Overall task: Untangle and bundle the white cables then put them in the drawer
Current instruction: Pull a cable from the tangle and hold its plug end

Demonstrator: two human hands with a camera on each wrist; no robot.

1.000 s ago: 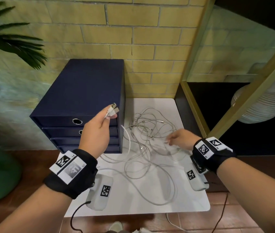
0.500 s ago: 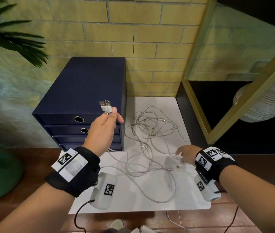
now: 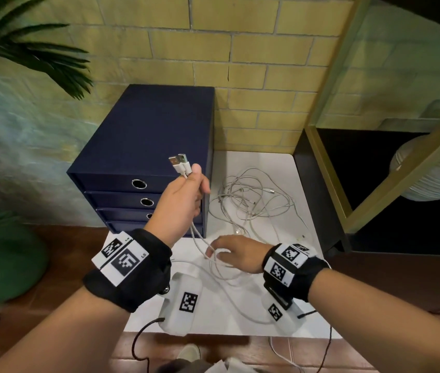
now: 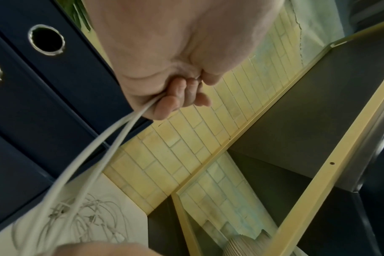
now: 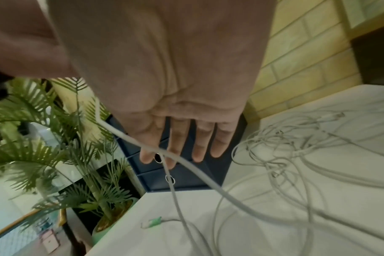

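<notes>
Two USB plugs (image 3: 179,162) stick up out of the left hand (image 3: 179,201), side by side, metal ends pointing to about 11 o'clock in the head view. Left hand is raised in front of the navy drawer unit (image 3: 143,146), fingers curled tight round two white cable strands (image 4: 112,138); wrist view shows both strands leaving the fist at its lower edge and running down toward the table. Right hand (image 3: 236,253) is low over the white tabletop (image 3: 243,327), at roughly 5 o'clock from the left hand, fingers straight and slightly apart, reaching to 9 o'clock. Right wrist view: one strand crosses under the fingertips (image 5: 197,155); cannot tell whether they press it or only hover. Main tangle of white cables (image 3: 253,200) lies loose on the tabletop at 3 o'clock from the drawer unit, just beside its right wall, with long loops trailing toward the near edge and under the right hand. All four drawers visible are closed; ring pulls show on the upper three. Green-tipped connector (image 5: 152,222) lies on the table near the front corner. Potted palm (image 5: 61,155) stands on the floor at 9 o'clock of the table. Yellow brick wall (image 3: 240,63) behind.
</notes>
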